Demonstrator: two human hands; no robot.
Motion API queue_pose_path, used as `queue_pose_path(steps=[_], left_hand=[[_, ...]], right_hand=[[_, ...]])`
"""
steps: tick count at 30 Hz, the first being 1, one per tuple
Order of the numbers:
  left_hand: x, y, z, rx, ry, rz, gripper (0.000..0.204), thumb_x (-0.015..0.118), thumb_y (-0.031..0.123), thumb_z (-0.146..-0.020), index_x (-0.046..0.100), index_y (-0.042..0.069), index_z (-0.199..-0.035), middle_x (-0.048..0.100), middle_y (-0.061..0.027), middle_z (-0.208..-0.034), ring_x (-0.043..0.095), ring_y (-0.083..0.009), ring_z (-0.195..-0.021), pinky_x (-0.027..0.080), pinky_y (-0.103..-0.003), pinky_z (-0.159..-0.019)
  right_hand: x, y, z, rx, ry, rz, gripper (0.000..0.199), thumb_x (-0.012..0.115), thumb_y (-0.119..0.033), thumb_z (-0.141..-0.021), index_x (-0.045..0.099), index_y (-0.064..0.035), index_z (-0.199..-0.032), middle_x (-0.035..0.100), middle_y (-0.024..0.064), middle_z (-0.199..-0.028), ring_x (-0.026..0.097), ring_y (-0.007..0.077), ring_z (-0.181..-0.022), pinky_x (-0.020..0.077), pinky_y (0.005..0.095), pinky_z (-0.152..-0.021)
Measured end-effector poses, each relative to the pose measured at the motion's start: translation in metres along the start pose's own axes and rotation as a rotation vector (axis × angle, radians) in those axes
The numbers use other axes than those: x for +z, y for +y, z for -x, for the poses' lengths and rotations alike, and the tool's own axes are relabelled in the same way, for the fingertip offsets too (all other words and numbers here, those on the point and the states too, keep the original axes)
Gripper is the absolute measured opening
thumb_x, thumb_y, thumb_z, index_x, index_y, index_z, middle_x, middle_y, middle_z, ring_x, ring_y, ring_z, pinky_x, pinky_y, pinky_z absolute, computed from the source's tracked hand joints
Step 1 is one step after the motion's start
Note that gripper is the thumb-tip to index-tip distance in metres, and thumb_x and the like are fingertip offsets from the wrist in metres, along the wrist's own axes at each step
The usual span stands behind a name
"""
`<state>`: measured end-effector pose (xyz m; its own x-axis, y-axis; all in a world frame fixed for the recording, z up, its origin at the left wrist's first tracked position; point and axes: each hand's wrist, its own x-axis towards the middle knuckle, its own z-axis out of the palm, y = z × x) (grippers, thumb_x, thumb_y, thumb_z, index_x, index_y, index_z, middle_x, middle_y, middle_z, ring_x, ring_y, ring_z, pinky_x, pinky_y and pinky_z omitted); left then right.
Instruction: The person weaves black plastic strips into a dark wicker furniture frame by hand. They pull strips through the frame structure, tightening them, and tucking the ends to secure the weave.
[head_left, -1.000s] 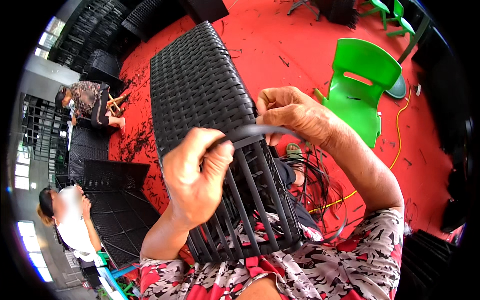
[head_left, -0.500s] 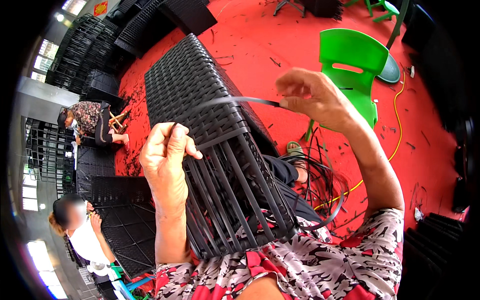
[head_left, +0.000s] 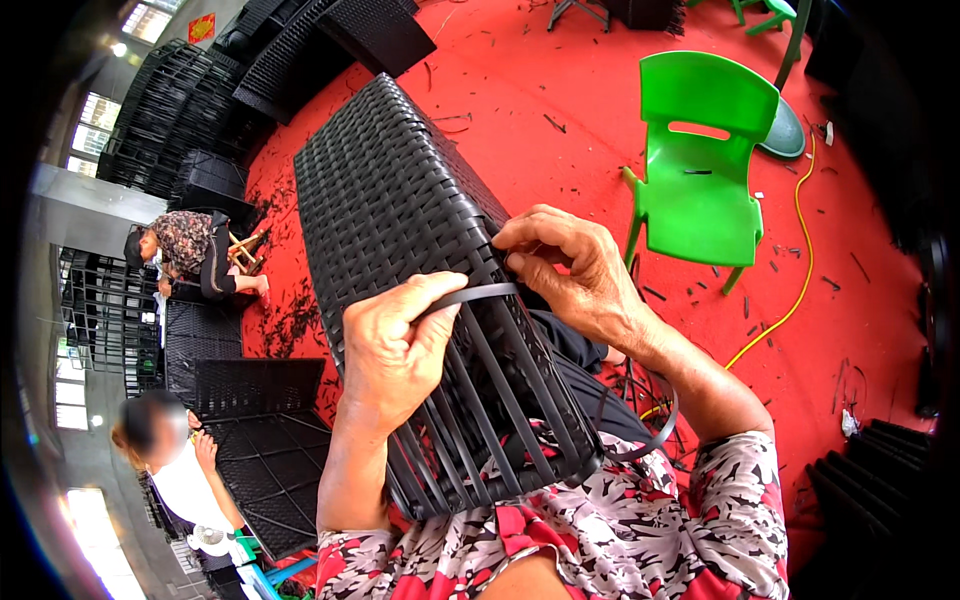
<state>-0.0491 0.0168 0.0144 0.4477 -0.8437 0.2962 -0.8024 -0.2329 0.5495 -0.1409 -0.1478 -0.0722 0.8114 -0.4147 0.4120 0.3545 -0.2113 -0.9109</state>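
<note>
Across my lap stands a black woven furniture piece (head_left: pixel 390 190), its near part showing bare uncovered slats (head_left: pixel 490 380). Thumb and forefinger of my left hand (head_left: pixel 390 355) pinch a flat black weaving strip (head_left: pixel 490 292), which lies crosswise over the slats just below the finished weave. The strip bends out of sight at the piece's right edge. My right hand (head_left: pixel 575 275) is at that edge, above the strip, with thumb and forefinger closed together; what lies between their tips is hidden. A loop of strip (head_left: pixel 668 430) hangs by my right forearm.
A green plastic chair (head_left: pixel 700 190) stands at the right on the red floor (head_left: pixel 540 80), beside a yellow cable (head_left: pixel 800 280). Scraps of strip litter the floor. Two people (head_left: pixel 185 460) (head_left: pixel 190 245) work at the left among black woven pieces (head_left: pixel 255 450).
My right hand has come down and left, from holding the strip out in the air to the piece's edge. My left hand has moved right, and the strip now lies across the slats.
</note>
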Motion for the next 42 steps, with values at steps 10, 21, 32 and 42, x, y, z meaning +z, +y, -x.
queue_pose_path(steps=[10, 21, 32, 42], left_hand=[[0.004, -0.004, -0.007, 0.051, -0.096, -0.090, 0.045, 0.054, -0.010, -0.075, 0.058, -0.001, -0.119, 0.065, -0.0219, -0.106, 0.066, -0.0348, -0.091, 0.054, -0.036, -0.076], [0.006, -0.008, -0.006, 0.054, -0.078, -0.127, 0.046, 0.055, -0.009, -0.078, 0.058, 0.006, -0.122, 0.067, -0.0207, -0.094, 0.067, -0.0346, -0.084, 0.054, -0.037, -0.072], [0.005, -0.013, -0.016, 0.061, -0.151, -0.159, 0.055, 0.054, -0.009, -0.074, 0.056, 0.008, -0.126, 0.066, -0.0212, -0.083, 0.066, -0.0364, -0.075, 0.053, -0.038, -0.066], [0.003, -0.022, -0.024, 0.258, -0.142, -0.228, 0.047, 0.060, -0.007, -0.074, 0.062, 0.006, -0.119, 0.066, -0.0169, -0.084, 0.065, -0.0324, -0.068, 0.052, -0.037, -0.061]], right_hand=[[0.016, 0.017, 0.005, 0.028, 0.119, -0.352, 0.011, 0.057, 0.000, -0.088, 0.063, 0.0022, -0.097, 0.058, 0.0038, -0.085, 0.055, 0.0088, -0.078, 0.0462, 0.0234, -0.069], [0.000, 0.018, -0.015, 0.222, -0.244, -0.641, 0.014, 0.060, -0.007, -0.090, 0.049, -0.0044, -0.098, 0.052, -0.0008, -0.090, 0.050, 0.0061, -0.086, 0.0431, 0.0224, -0.077], [-0.001, 0.019, -0.019, 0.240, -0.273, -0.648, 0.017, 0.063, -0.011, -0.089, 0.050, -0.0056, -0.098, 0.051, -0.0011, -0.095, 0.050, 0.0058, -0.090, 0.0422, 0.0222, -0.080], [-0.006, 0.026, -0.026, 0.260, -0.279, -0.708, 0.007, 0.064, -0.007, -0.088, 0.059, -0.0043, -0.090, 0.058, -0.0024, -0.082, 0.055, 0.0047, -0.075, 0.0447, 0.0193, -0.070]])
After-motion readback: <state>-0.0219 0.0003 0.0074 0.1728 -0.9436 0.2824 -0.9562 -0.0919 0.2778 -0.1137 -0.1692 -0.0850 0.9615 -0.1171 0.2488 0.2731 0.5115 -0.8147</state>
